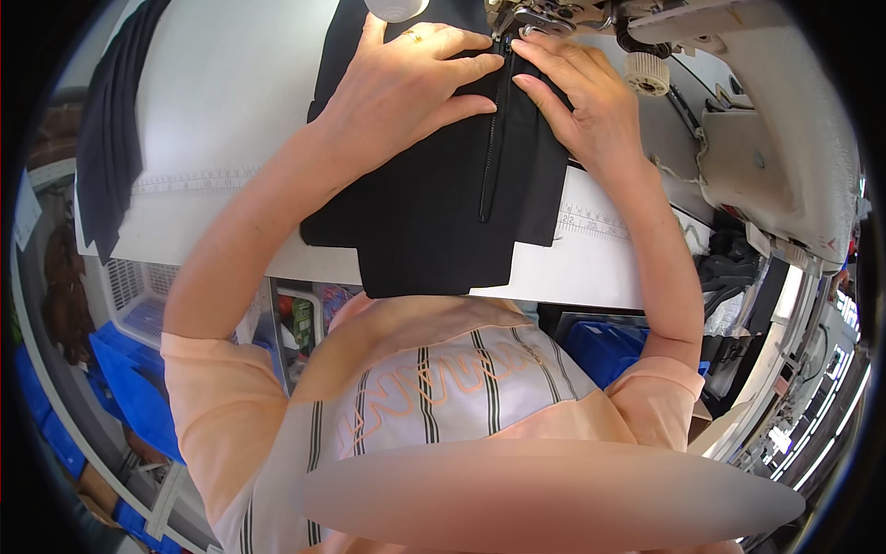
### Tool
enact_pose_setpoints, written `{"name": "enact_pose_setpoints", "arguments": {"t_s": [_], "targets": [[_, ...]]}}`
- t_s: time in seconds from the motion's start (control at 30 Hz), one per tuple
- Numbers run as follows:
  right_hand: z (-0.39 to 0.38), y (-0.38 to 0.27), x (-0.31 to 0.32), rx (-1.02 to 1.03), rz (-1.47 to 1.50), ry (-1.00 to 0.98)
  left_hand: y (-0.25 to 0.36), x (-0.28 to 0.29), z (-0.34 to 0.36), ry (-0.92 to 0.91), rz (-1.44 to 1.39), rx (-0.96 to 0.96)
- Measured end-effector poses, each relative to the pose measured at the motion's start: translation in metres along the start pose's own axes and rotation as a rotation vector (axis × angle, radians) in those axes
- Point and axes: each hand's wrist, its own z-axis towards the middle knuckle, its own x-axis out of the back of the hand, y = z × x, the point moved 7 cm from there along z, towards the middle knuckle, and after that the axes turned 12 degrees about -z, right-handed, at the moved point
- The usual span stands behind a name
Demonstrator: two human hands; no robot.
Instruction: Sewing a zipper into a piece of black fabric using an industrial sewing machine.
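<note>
A black fabric piece (406, 222) with a long black zipper (489, 157) lies on the white table (212, 217) and runs under the sewing machine's needle area (521, 23). My left hand (406, 78) lies on the fabric left of the zipper, fingers spread, with fingertips at the zipper near the presser foot. My right hand (581, 106) rests just right of the zipper, fingertips pressing the cloth beside the foot, fingers apart.
The machine body (775, 138) fills the upper right, with a knob (646, 74). Folded black cloth (115, 111) hangs at the left. Below the table are blue bins (134, 388) and a white plastic basket (138, 291); dark material (724, 268) sits at the right.
</note>
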Motion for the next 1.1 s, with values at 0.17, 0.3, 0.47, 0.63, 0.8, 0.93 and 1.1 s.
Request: {"name": "enact_pose_setpoints", "arguments": {"t_s": [0.17,0.3,0.47,0.63,0.8,0.93,1.1], "targets": [[0.001,0.002,-0.001,-0.027,-0.008,-0.009,-0.001,-0.002,0.001,0.006,0.032,0.002],[0.000,0.003,-0.002,-0.012,0.010,0.016,0.003,-0.004,-0.002,0.001,0.073,0.004],[0.009,0.005,-0.006,-0.077,0.074,0.015,0.010,0.001,-0.004,-0.032,0.043,-0.011],[0.024,0.011,-0.021,-0.334,0.276,-0.078,0.014,0.003,-0.003,-0.100,-0.069,0.006],[0.017,0.007,-0.019,-0.193,0.028,-0.062,0.016,0.005,-0.003,-0.084,-0.076,0.000],[0.000,0.000,0.000,0.013,0.068,0.136,0.016,0.004,-0.003,-0.075,-0.036,-0.004],[-0.009,-0.011,0.021,0.115,0.051,0.304,0.016,0.003,-0.004,-0.091,-0.044,0.027]]}}
